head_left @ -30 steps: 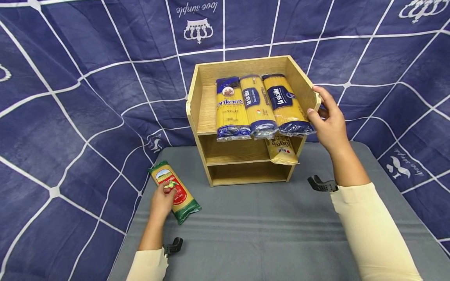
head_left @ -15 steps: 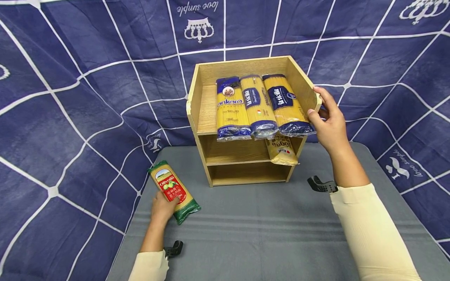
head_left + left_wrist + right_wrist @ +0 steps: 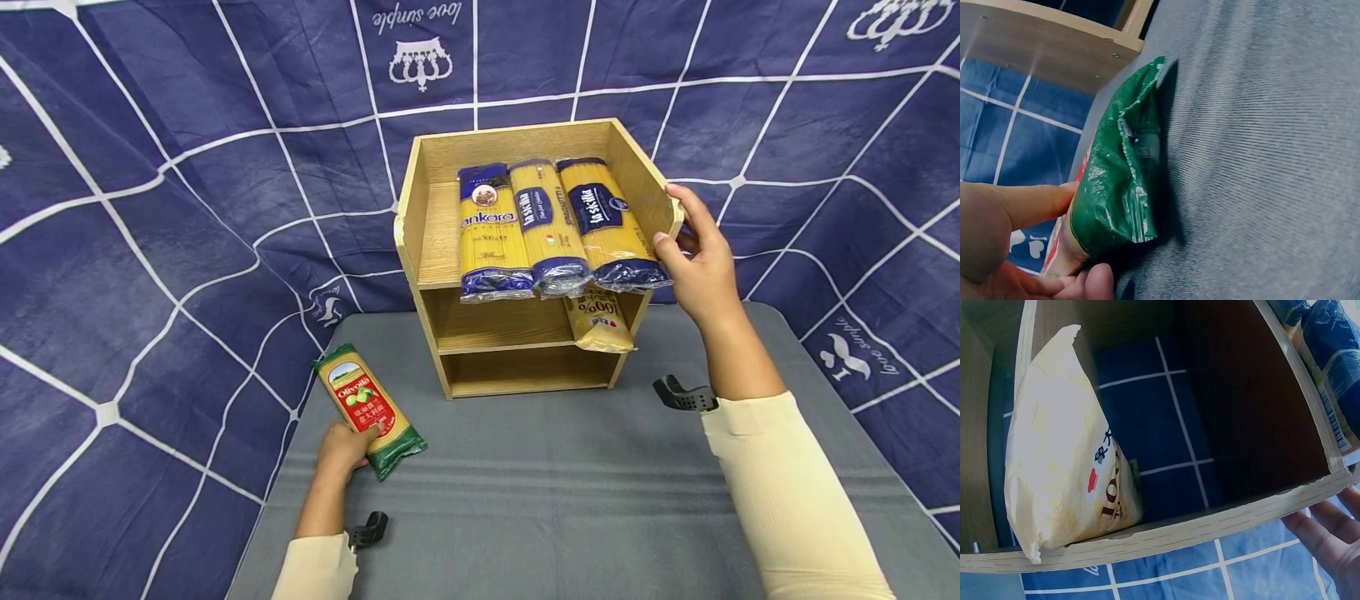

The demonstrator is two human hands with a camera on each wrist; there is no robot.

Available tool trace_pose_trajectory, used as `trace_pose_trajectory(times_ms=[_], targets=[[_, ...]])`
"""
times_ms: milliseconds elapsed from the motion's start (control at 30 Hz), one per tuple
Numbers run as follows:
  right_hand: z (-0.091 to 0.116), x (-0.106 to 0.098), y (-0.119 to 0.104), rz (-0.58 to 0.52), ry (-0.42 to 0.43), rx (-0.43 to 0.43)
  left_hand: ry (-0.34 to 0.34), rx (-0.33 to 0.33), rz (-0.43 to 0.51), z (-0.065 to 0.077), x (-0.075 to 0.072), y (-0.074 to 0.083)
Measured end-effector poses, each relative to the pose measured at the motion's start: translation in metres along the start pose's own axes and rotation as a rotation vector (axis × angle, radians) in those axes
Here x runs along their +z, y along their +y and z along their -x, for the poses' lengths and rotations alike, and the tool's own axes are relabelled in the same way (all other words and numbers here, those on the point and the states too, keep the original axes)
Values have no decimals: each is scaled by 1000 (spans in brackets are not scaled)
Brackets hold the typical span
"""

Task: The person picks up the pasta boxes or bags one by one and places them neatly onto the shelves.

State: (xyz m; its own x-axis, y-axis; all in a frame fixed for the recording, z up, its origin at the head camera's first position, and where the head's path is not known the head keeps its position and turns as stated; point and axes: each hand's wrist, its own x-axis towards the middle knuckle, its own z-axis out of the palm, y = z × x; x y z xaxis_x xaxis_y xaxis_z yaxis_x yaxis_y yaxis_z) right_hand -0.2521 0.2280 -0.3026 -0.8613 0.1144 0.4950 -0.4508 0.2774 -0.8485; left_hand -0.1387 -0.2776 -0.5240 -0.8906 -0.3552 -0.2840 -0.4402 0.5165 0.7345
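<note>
A green-ended pasta packet [image 3: 369,408] with a red label lies at the left of the table. My left hand [image 3: 341,450] pinches its near left edge, thumb on top; the left wrist view shows fingertips [image 3: 1099,282] low beside the packet's green end [image 3: 1113,181]. At the upper right, my right hand [image 3: 701,258] grips the front edge of the wooden shelf's side panel [image 3: 651,179]. In the right wrist view its fingers [image 3: 1316,540] lie against the outside of the shelf's pale edge.
On the shelf's top board lie an ankara spaghetti packet [image 3: 495,237] and two la sicilia packets [image 3: 551,225], their ends jutting past the front. A gold packet [image 3: 600,321] sits at the right of the middle level. Blue gridded cloth [image 3: 225,208] surrounds the grey table [image 3: 540,483].
My left hand has slid down from the packet's label toward its near edge, with the thumb now on top and fingers at the side. My right hand keeps its hold on the shelf.
</note>
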Motion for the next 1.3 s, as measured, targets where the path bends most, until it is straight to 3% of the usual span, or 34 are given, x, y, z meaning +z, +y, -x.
trace_pose_trajectory(times_ms=[367,600,833,1300], targets=[[1,0,0,18,-3,11,-100,-109,251,1,1,0],[0,0,-1,10,0,-4,-66,-99,302,6,2,6],[0,1,-2,12,-2,-3,-79,-106,388,8,3,7],[0,0,0,4,3,-10,-35,-96,463,15,5,11]])
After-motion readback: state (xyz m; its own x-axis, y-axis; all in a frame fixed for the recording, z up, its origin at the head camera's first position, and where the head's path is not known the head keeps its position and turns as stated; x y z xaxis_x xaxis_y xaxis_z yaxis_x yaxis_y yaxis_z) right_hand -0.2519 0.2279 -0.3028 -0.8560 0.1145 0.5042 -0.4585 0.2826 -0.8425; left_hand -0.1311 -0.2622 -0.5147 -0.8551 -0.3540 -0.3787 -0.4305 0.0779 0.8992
